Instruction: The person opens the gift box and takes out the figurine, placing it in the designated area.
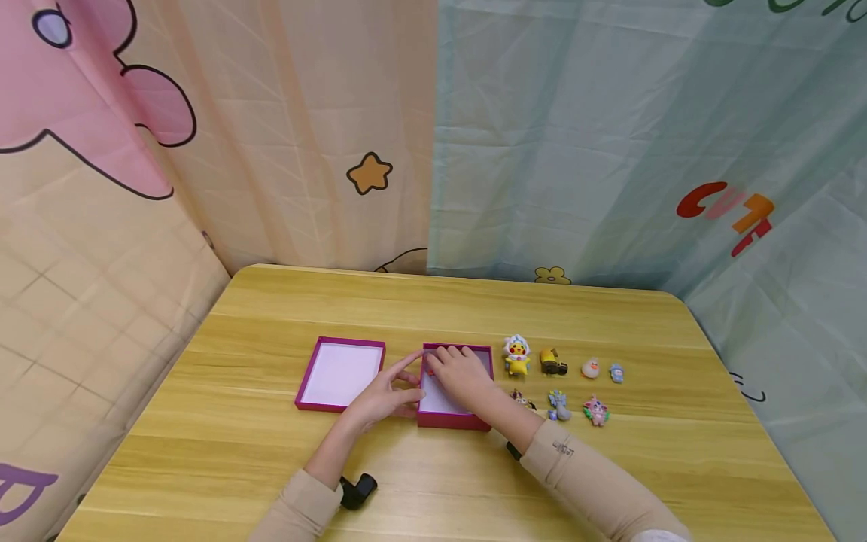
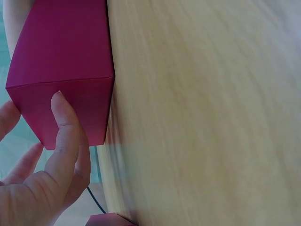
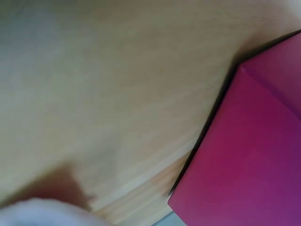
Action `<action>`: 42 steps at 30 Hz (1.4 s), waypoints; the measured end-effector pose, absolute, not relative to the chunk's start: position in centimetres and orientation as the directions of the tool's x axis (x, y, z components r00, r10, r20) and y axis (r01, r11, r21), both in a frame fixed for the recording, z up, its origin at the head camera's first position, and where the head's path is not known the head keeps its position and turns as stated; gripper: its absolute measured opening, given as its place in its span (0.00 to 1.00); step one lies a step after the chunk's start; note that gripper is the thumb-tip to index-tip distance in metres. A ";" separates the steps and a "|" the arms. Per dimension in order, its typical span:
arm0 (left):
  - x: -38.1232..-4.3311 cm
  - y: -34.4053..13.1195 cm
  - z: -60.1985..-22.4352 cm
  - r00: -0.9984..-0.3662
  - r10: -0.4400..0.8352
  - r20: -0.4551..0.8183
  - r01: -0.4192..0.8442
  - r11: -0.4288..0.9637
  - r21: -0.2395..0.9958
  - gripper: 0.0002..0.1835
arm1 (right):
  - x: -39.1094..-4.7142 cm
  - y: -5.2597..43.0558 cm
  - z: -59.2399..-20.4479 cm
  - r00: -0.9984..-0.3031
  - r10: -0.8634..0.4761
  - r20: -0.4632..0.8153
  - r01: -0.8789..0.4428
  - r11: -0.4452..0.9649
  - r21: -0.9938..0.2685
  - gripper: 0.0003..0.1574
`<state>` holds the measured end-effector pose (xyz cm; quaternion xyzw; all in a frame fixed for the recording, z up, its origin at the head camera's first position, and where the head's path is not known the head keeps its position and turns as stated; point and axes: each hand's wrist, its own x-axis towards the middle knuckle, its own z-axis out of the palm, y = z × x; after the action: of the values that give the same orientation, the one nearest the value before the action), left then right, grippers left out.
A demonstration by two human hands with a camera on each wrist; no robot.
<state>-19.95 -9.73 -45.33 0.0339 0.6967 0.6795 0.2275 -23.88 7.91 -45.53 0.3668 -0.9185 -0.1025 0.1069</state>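
A magenta open box [image 1: 452, 421] with a pale inside stands at the table's middle. My left hand [image 1: 382, 395] is at its left side, fingers mostly straight; in the left wrist view the thumb [image 2: 63, 110] lies against the magenta wall. My right hand [image 1: 460, 376] reaches over the rim into the box, fingers pointing down by the far left corner. A small red bit [image 1: 430, 372] shows beside those fingertips; I cannot tell if they hold it. The right wrist view has only the box's outer wall [image 3: 249, 155] and blurred table.
Left of the box lies its matching shallow lid [image 1: 341, 373], white inside up. To the right, small toys stand in two rows: a yellow figure in a white hood [image 1: 517, 356], a yellow-and-black toy [image 1: 552, 362], a duck [image 1: 591, 368], a blue figure [image 1: 616, 373], a pink figure [image 1: 596, 411] and others.
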 end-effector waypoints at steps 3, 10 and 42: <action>-19.9 -9.7 -45.3 -0.895 0.354 -0.271 -0.261 0.076 0.962 0.36 | -23.9 7.9 -45.5 -0.704 -0.697 0.135 -0.648 0.709 0.278 0.16; -20.0 -9.6 -45.4 -0.899 0.351 -0.263 -0.252 0.077 0.965 0.36 | -24.0 7.8 -45.5 -0.750 -0.653 0.099 -0.606 0.740 0.291 0.16; -20.0 -9.7 -45.4 -0.897 0.352 -0.267 -0.255 0.081 0.963 0.36 | -24.0 8.1 -45.3 -0.768 -0.631 0.110 -0.587 0.763 0.271 0.21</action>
<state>-20.03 -9.67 -45.39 0.0345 0.7002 0.6769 0.2242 -23.95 8.10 -45.27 0.3261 -0.9337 -0.1112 0.0975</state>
